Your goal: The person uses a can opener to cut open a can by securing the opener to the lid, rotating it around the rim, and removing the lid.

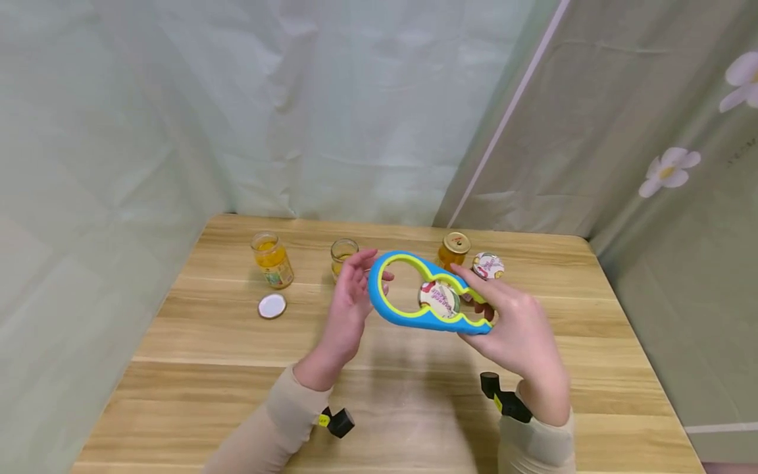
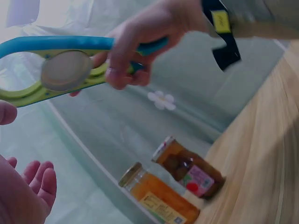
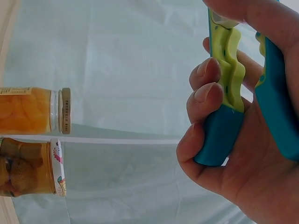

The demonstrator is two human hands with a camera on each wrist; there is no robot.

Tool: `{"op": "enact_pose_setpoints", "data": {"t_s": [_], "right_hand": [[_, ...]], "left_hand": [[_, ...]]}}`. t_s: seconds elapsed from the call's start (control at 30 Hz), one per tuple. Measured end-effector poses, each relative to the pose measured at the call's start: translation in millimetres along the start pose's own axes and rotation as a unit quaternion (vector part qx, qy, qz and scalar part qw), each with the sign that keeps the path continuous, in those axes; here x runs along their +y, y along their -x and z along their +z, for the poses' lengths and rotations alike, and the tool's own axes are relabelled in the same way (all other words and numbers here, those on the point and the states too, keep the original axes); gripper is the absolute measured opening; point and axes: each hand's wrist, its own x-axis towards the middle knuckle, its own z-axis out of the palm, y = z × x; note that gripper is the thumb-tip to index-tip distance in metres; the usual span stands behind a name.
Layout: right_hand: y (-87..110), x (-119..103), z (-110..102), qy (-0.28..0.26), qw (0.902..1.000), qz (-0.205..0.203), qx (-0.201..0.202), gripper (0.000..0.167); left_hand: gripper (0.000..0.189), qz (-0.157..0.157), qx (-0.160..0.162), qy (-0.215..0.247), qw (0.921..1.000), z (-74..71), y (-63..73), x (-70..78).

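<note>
My right hand [image 1: 521,322] grips the handles of a blue and yellow-green jar opener [image 1: 379,289], its fingers curled round them in the right wrist view. Caught in the opener's middle opening is a patterned white lid [image 1: 439,299]; the left wrist view shows the lid's plain underside [image 2: 67,70], with no jar beneath. Beside the opener's large round end is my left hand [image 1: 349,303], fingers spread and relaxed. Its thumb [image 2: 5,113] comes close to the opener's rim; whether they touch I cannot tell.
On the wooden table [image 1: 195,395], an open jar of orange fruit [image 1: 274,263] stands at left, a loose lid [image 1: 272,306] before it. Another open jar [image 1: 342,253] is behind my left hand. A gold-lidded jar [image 1: 454,249] and a patterned-lid jar [image 1: 488,265] stand back right.
</note>
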Motion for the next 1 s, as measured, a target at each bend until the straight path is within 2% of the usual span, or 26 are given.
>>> {"op": "enact_pose_setpoints", "data": {"t_s": [0.1, 0.3, 0.4, 0.5, 0.57, 0.67, 0.8, 0.9, 1.0], "right_hand": [[2.3, -0.1, 0.2, 0.000, 1.0000, 0.002, 0.000, 0.081], [3.4, -0.6, 1.2, 0.004, 1.0000, 0.002, -0.004, 0.084], [1.8, -0.5, 1.7, 0.005, 1.0000, -0.006, -0.003, 0.085], [0.0, -0.6, 2.3, 0.006, 0.9999, -0.015, -0.005, 0.084], [-0.9, -0.8, 2.7, 0.007, 0.9998, -0.018, -0.007, 0.083], [-2.2, -1.4, 3.4, 0.012, 0.9997, -0.020, -0.011, 0.082], [-3.2, -1.9, 4.5, 0.013, 0.9996, -0.022, -0.012, 0.081], [-3.7, -2.4, 5.7, 0.013, 0.9995, -0.026, -0.014, 0.079], [-4.5, -3.0, 7.2, 0.014, 0.9992, -0.033, -0.018, 0.078]], "left_hand": [[0.050, -0.008, -0.006, 0.022, 0.9997, -2.0, 0.7, -1.6], [0.043, -0.022, -0.058, 0.001, 0.9981, -3.0, 2.3, -0.7], [0.048, -0.044, -0.079, -0.004, 0.9959, -1.6, 2.8, -0.7], [0.050, -0.076, -0.107, 0.026, 0.9910, -0.3, 2.9, -2.3], [0.049, -0.107, -0.123, 0.073, 0.9839, 1.3, 3.4, -3.0], [0.051, -0.179, -0.130, 0.139, 0.9654, 4.3, 4.0, -3.6], [0.059, -0.255, -0.122, 0.159, 0.9460, 8.0, 5.1, -5.1], [0.058, -0.269, -0.129, 0.170, 0.9392, 9.0, 7.2, -6.6], [0.054, -0.279, -0.139, 0.202, 0.9285, 9.7, 10.1, -7.1]]}}
